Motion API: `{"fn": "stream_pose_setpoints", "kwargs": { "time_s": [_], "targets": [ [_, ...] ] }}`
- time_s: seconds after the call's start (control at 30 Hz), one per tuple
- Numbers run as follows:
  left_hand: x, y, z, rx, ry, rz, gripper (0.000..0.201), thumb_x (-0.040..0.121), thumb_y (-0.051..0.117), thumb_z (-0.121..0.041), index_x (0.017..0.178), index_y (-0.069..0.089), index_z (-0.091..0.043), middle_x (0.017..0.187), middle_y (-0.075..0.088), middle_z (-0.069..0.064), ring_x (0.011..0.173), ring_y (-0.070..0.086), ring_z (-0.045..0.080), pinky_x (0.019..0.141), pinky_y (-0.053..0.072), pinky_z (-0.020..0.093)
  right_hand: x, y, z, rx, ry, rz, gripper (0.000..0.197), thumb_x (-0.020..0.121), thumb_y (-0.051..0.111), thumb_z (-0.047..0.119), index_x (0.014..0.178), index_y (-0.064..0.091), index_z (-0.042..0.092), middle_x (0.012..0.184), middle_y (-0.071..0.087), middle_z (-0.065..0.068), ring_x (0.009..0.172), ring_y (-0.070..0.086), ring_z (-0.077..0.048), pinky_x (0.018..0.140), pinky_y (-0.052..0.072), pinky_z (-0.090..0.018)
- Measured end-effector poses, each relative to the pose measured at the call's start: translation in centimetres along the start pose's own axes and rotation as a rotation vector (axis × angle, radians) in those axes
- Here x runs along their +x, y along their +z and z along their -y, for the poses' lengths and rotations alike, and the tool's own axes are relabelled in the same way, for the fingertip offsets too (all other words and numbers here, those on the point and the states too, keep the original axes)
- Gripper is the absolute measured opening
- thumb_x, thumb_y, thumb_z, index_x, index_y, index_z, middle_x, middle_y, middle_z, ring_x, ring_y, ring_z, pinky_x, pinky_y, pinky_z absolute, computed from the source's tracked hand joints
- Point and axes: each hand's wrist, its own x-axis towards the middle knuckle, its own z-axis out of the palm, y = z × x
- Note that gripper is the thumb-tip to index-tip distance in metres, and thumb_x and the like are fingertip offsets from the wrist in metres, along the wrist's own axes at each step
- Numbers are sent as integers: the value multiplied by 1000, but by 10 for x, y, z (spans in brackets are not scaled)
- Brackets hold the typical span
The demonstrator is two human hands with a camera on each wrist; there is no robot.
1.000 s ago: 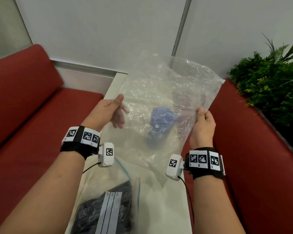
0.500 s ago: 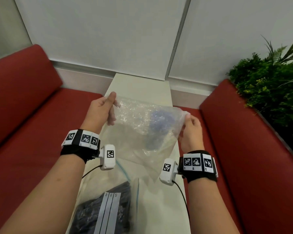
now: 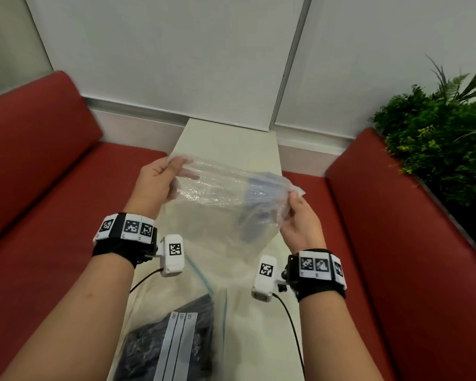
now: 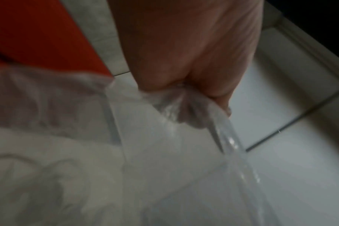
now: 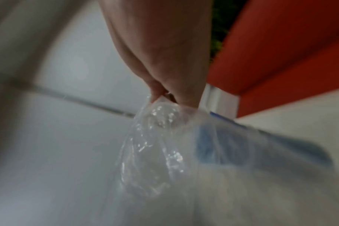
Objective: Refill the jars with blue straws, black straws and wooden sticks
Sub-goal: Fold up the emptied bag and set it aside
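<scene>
- The left hand point(image 3: 157, 185) pinches one top corner of a crinkled, clear plastic bag point(image 3: 217, 199), thumb and fingers closed on the film; the left wrist view shows the plastic bunched in that pinch.
- The right hand point(image 3: 300, 218) pinches the opposite corner the same way, so the bag hangs stretched between the two hands above the narrow white table point(image 3: 231, 141).
- A bundle of blue straws point(image 3: 254, 199) sits inside the bag, toward the right-hand side, blurred behind the film.
- The step in hand looks like opening this bag to get the blue straws out. To do it well, I would keep both pinches on separate layers of the mouth and draw them apart evenly, holding the bag level so the bundle does not slide out loose.
- Thin film likely slips and stretches; a grip close to the edge should give more control than a handful of slack.
- No jars show in any view, so where the straws must go cannot be told.
- A clear zip-seal bag of black straws point(image 3: 165, 345), with a white label strip, lies flat on the near end of the table, below the wrists.
- Red upholstered benches point(image 3: 39, 188) flank the table, and a green leafy plant point(image 3: 437, 138) stands at the far right, well apart.
- Cables from the wrist cameras trail over the table and could catch the hanging bag.
</scene>
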Motion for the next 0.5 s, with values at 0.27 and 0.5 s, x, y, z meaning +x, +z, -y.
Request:
{"fn": "stream_pose_setpoints", "kwargs": {
  "time_s": [0.27,0.5],
  "targets": [
    [1,-9,18,105,-113,-93,33,105,51,-36,89,76,-22,60,65,3,46,56,6,45,38,18,-6,16,7,-107,-103,39,25,108,43,13,99,65,5,100,69,-12,84,67,-20,81,61,-36],
    [-3,-1,18,137,-84,-105,33,106,50,-38,97,75,-19,49,48,-6,43,46,9,44,40,18,-3,18,-2,-362,-259,25,25,103,56,20,111,59,-4,96,67,-16,85,66,-29,76,56,-42]
  ]
}}
